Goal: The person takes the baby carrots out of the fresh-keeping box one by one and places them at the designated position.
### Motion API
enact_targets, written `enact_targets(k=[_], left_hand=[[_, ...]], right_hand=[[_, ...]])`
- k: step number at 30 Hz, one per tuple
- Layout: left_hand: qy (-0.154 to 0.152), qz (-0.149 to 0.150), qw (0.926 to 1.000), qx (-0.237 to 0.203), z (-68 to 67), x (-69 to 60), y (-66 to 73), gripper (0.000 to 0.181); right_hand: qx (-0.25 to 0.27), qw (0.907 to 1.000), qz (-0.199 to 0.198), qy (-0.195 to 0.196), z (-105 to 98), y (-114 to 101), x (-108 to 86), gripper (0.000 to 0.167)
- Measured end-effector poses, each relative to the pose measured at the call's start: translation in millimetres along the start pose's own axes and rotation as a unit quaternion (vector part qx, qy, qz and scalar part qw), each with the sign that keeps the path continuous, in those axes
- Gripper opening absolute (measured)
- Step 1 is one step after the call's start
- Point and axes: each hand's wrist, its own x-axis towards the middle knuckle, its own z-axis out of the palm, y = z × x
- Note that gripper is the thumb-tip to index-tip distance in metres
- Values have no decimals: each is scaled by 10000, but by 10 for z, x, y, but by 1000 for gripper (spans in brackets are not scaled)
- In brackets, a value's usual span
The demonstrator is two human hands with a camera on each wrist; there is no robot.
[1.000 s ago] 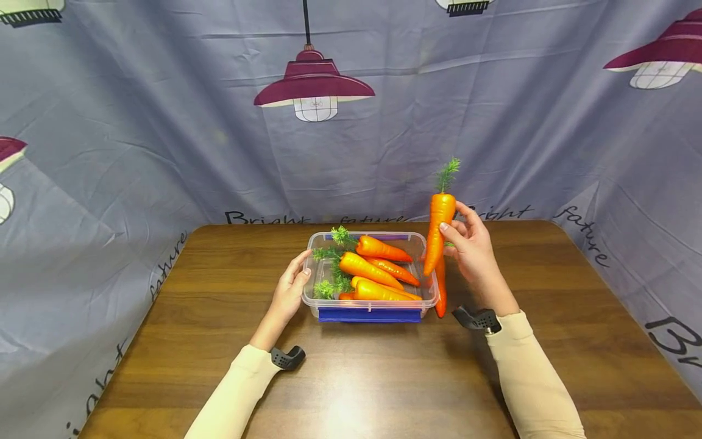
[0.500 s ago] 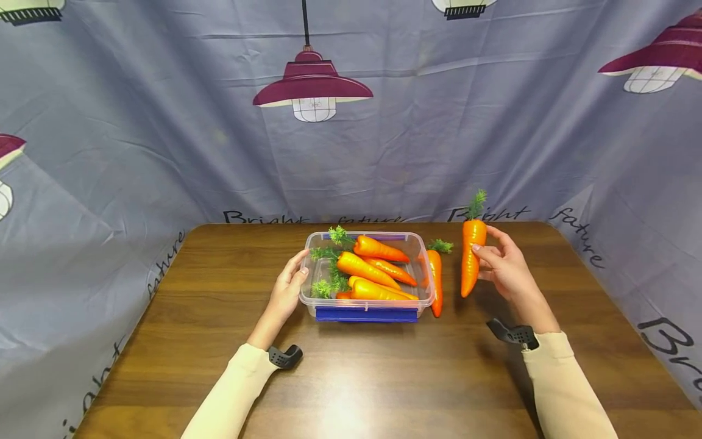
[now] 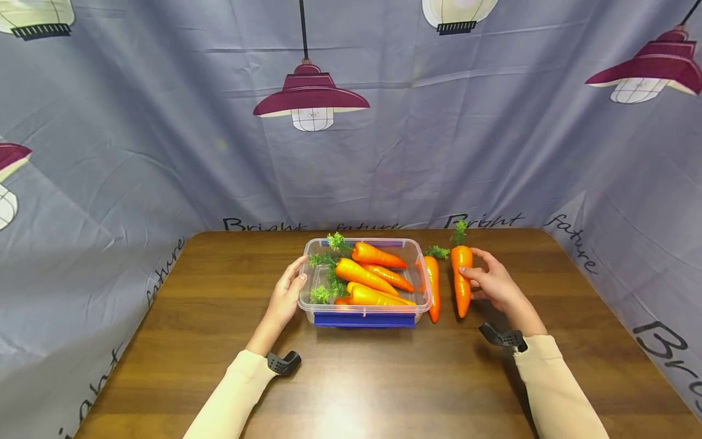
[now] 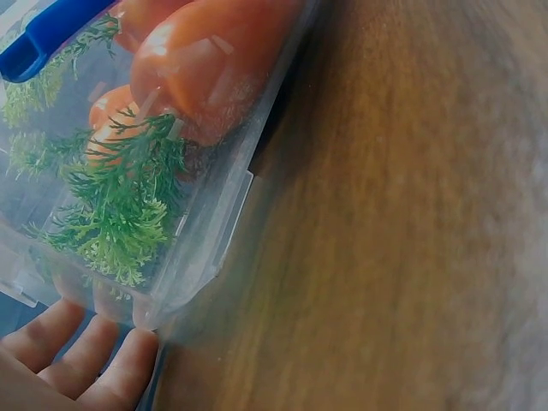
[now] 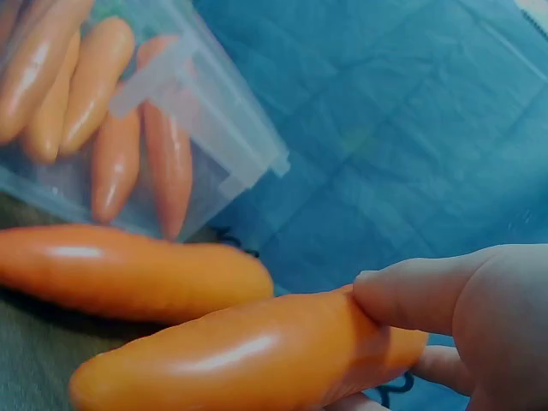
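My right hand pinches an orange carrot with a green leafy top between thumb and fingers, its tip pointing toward me. In the right wrist view the thumb lies across the thick end of this carrot. Just left of it another carrot lies on the table, alongside the container's right wall. The clear plastic container with blue clips holds several carrots. My left hand rests against its left end; in the left wrist view the fingers touch the outer wall.
Everything stands on a brown wooden table. A grey-blue curtain printed with lamps and lettering hangs behind and along both sides. Black camera mounts sit on both wrists.
My right hand has carried its carrot from above the container's right edge out to the right, then down beside the carrot on the table. My left hand has stayed at the container.
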Motion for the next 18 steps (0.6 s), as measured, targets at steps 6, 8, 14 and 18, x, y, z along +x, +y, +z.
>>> enact_targets(k=[6,8,14,18], left_hand=[[10,47,10000,6,-6,-23,-5,47],[22,44,10000,-19,-4,-24,-1,47],[33,47,10000,-34,1,-16,8,47],[65,-4,9999,-77,4,-14,-3,47]], right_hand=[[-98,9999,104,30,42,100,44,80],[-243,9996,138,93,59,125,56,80],[-870,9952,192,408,108,180,77,80],[-1313,9891,173,648,129,203,88,78]])
